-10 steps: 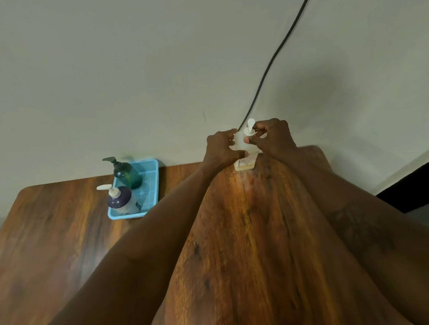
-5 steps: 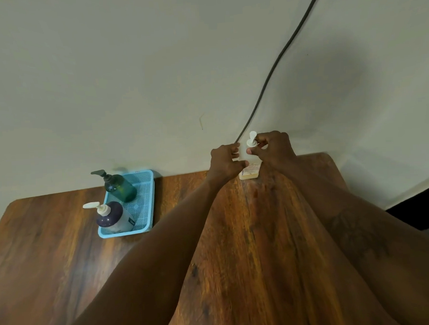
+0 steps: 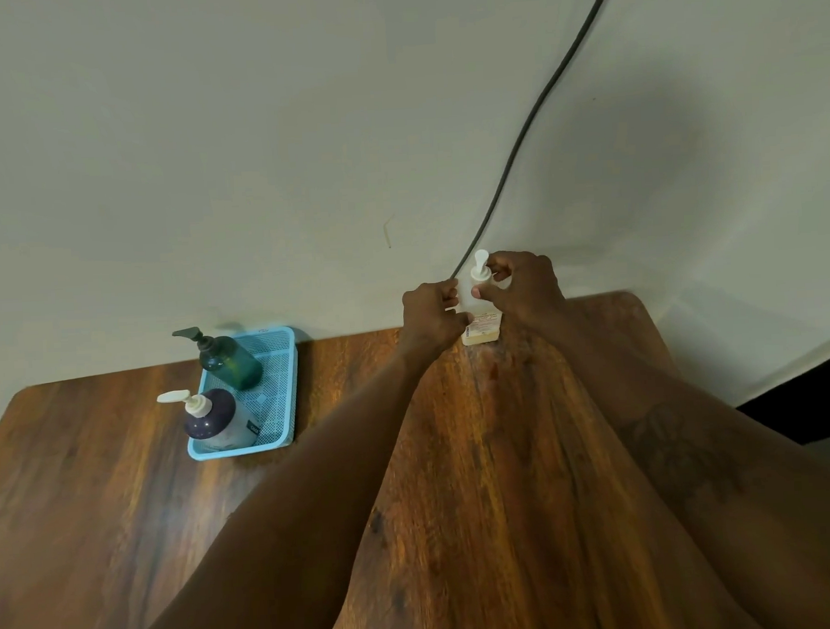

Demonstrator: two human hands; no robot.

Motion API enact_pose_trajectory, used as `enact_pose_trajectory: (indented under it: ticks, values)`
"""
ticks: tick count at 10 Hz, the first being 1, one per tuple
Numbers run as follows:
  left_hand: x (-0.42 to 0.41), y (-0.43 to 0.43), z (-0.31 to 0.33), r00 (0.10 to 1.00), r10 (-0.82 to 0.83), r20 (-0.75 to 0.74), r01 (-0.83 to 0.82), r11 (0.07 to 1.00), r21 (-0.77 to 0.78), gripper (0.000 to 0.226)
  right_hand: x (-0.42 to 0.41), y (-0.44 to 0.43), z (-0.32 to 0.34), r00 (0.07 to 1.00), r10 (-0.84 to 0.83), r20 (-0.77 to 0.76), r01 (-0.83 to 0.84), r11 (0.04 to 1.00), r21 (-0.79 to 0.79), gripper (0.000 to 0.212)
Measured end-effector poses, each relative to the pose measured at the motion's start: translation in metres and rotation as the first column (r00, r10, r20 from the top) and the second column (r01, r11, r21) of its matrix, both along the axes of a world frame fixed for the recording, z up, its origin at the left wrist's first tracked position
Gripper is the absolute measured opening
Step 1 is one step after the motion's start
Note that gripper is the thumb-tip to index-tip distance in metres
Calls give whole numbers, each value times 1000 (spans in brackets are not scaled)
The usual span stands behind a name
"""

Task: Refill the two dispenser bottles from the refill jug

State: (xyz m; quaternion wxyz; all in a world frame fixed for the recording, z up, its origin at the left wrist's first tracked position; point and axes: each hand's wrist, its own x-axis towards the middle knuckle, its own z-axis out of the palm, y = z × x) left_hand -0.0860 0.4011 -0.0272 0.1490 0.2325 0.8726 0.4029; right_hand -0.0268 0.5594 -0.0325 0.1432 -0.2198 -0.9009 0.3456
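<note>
Your left hand [image 3: 432, 313] grips the side of the white pump bottle [image 3: 481, 327] while your right hand [image 3: 522, 287] pinches its pump collar. Well to the left of your hands, the green bottle [image 3: 230, 362] and purple bottle [image 3: 216, 421] stand in the blue tray [image 3: 283, 398].
</note>
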Motion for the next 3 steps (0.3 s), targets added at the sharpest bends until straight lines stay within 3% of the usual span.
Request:
enact_pose_trajectory:
  ticks: [2,3]
  values:
    - [2,-7,3,999,-26,-48,25,1000,-18,54,11,-4,3,999,-8,45,6,999,31,80]
    - [6,-10,11,996,-40,-86,36,998,-41,55,15,-7,7,998,-26,49,24,999,42,79]
